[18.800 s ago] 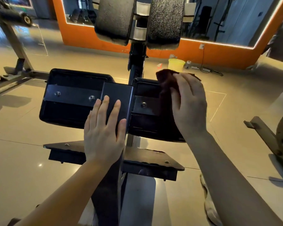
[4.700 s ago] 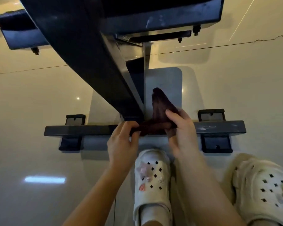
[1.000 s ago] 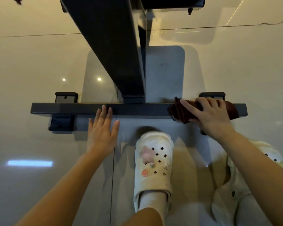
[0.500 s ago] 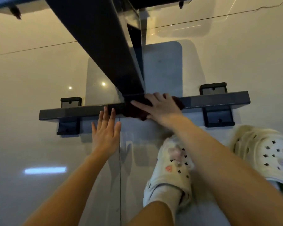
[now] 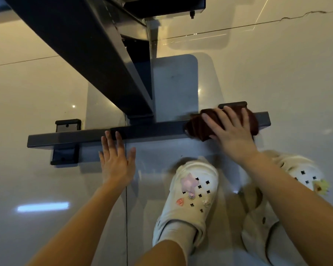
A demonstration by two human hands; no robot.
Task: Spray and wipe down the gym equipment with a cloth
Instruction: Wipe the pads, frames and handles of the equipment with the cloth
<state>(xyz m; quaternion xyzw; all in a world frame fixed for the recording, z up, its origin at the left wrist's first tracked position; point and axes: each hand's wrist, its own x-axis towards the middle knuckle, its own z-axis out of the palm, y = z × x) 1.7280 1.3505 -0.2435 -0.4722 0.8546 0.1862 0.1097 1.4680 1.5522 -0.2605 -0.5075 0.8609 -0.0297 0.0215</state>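
Cloth (image 5: 198, 125) on base bar (image 5: 152, 131) — right hand (image 5: 231, 131) pressing, fingers spread; left hand (image 5: 116, 160) flat — seemingly touching bar.

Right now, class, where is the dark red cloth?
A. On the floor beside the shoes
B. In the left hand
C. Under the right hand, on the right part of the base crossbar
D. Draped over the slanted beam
C: the right hand presses the dark red cloth onto the base crossbar, right of the slanted beam; the left hand is spread flat and holds nothing.
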